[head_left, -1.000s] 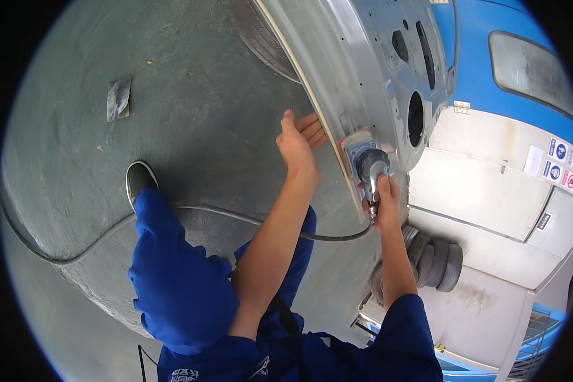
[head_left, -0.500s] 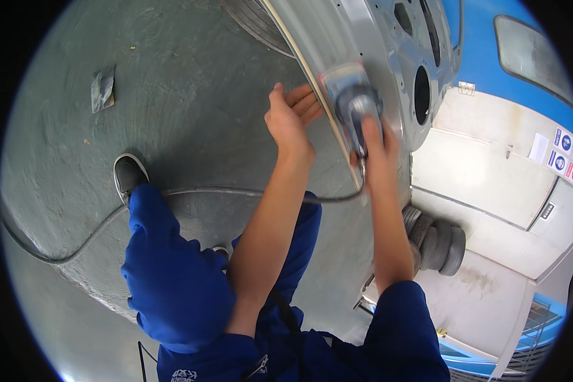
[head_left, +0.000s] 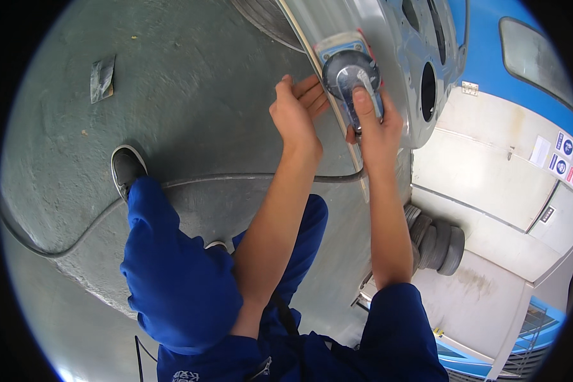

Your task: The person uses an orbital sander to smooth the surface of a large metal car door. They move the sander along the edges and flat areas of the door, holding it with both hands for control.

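My right hand [head_left: 377, 134] grips a pneumatic sander [head_left: 349, 77] with a dark round top, its pad lying on a grey sheet-metal car door panel [head_left: 393, 44] near the panel's pale edge strip. A dark hose [head_left: 248, 176] runs from beneath that hand across the floor. My left hand [head_left: 299, 111] is open beside the strip, fingers loosely extended toward the panel's edge; whether they touch its underside is hidden.
Grey floor [head_left: 191, 114] carries a scrap of sandpaper [head_left: 102, 78]. A tire [head_left: 264, 25] lies under the panel. Stacked tires [head_left: 442, 248] stand by a white wall [head_left: 477, 165] with signs. A blue cabin wall [head_left: 484, 57] with a window is at upper right.
The sander and my right hand have moved up along the panel, away from me. My left hand has shifted slightly upward beside the edge, its fingers still apart.
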A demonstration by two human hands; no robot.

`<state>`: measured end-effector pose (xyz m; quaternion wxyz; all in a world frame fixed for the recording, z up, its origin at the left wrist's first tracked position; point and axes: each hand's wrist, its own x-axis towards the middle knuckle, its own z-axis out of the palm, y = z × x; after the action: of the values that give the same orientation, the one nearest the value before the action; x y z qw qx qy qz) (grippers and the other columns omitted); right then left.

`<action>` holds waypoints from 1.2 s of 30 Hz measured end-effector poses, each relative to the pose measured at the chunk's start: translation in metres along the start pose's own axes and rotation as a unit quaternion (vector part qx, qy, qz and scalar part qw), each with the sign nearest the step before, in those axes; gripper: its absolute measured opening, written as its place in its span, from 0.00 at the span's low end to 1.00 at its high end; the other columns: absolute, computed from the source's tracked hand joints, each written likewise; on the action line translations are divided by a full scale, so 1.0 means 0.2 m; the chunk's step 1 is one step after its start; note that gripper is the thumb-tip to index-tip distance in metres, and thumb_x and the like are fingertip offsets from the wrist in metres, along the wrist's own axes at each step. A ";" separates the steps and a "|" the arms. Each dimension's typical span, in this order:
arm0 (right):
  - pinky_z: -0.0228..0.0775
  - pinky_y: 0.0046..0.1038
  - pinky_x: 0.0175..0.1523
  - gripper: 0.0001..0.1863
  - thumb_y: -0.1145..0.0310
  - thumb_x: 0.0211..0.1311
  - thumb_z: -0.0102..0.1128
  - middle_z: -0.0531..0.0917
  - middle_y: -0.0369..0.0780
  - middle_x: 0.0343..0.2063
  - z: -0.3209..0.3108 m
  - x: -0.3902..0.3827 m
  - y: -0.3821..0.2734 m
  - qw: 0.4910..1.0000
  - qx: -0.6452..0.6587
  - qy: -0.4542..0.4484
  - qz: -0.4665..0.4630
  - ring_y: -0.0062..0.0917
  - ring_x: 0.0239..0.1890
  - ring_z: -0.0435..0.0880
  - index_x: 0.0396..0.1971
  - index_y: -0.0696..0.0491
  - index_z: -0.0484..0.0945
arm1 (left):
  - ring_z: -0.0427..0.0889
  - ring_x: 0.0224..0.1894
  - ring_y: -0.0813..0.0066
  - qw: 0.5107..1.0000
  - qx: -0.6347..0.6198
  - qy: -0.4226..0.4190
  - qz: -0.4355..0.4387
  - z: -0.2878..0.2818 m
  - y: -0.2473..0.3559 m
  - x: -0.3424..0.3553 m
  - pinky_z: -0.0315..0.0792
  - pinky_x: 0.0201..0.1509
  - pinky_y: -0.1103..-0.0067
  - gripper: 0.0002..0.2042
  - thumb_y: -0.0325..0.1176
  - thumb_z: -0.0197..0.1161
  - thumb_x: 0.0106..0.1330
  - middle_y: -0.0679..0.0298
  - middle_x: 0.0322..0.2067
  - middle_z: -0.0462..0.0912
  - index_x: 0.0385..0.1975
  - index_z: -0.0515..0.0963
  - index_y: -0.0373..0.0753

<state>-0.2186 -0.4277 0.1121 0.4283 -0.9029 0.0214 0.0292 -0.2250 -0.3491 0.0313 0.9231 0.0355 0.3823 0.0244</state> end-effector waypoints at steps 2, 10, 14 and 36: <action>0.59 0.19 0.15 0.22 0.53 0.59 0.70 0.77 0.34 0.20 -0.05 -0.02 0.03 0.999 0.025 -0.002 0.030 0.15 0.12 0.71 0.38 0.59 0.78 | 0.84 0.42 0.60 1.000 0.001 -0.003 0.005 0.01 -0.01 0.00 0.75 0.50 0.71 0.28 0.47 0.42 0.72 0.47 0.40 0.85 0.43 0.78 0.22; 0.63 0.19 0.15 0.30 0.46 0.60 0.65 0.82 0.42 0.26 -0.59 -0.45 0.48 0.984 0.086 0.028 0.154 0.19 0.13 0.74 0.45 0.60 0.76 | 0.85 0.39 0.63 1.000 0.010 0.002 0.028 0.00 -0.01 -0.01 0.76 0.46 0.73 0.25 0.44 0.45 0.71 0.47 0.38 0.85 0.42 0.78 0.24; 0.63 0.19 0.15 0.32 0.45 0.60 0.65 0.82 0.45 0.26 -0.66 -0.50 0.52 0.981 0.105 0.026 0.164 0.19 0.13 0.74 0.46 0.61 0.75 | 0.85 0.43 0.63 0.999 0.042 0.005 0.027 0.03 -0.03 -0.02 0.78 0.49 0.75 0.24 0.42 0.41 0.73 0.48 0.41 0.85 0.47 0.77 0.26; 0.57 0.17 0.14 0.28 0.44 0.57 0.68 0.80 0.37 0.21 -0.96 -0.55 0.62 0.980 0.010 -0.062 0.188 0.13 0.12 0.71 0.39 0.57 0.78 | 0.82 0.44 0.67 0.973 0.179 0.025 0.142 0.08 -0.06 -0.10 0.76 0.46 0.74 0.22 0.44 0.53 0.71 0.54 0.42 0.82 0.50 0.74 0.28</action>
<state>-0.3286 -0.6531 0.1453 0.4247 -0.8748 0.1650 0.1647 -0.2276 -0.3633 0.0545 0.8790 0.2535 0.3943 0.0869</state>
